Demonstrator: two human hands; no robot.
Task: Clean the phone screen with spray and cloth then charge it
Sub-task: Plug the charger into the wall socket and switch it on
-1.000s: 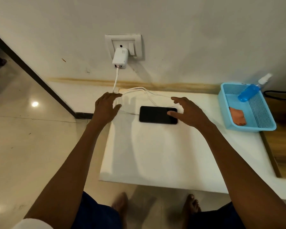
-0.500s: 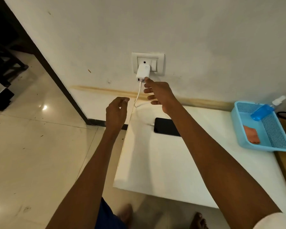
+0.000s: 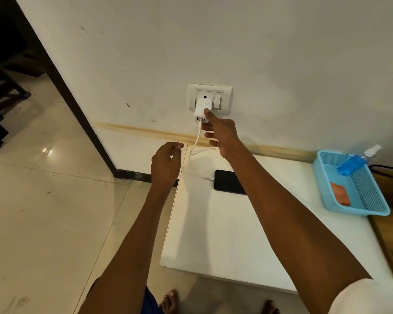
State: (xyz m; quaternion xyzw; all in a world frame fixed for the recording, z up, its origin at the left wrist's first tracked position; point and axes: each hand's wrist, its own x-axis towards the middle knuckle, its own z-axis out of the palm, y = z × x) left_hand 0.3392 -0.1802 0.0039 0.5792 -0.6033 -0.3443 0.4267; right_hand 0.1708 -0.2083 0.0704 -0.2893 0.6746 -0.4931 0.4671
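Head view. The right hand [image 3: 222, 134] reaches to the white plastic wall socket plate [image 3: 210, 98] at 12 o'clock, index finger extended and its tip touching the white block-shaped charger adapter [image 3: 202, 108] plugged into the plate; the other fingers are loosely curled, gripping nothing. A white charging cable [image 3: 197, 141] drops from the adapter's underside, loops beside the right wrist and runs to the left end of the black rectangular phone [image 3: 227, 182]. The phone lies flat, screen up, on the white tabletop [image 3: 225, 234], near its far left corner and partly hidden by the right forearm. The left hand [image 3: 166, 166] hovers at the tabletop's left edge, at 9 o'clock from the phone, fingers half curled and empty. At 3 o'clock, a light blue perforated plastic basket [image 3: 368, 200] stands on the tabletop; it holds a blue spray bottle with white nozzle [image 3: 354, 164], leaning on the far rim, and a folded orange cloth [image 3: 340, 193].
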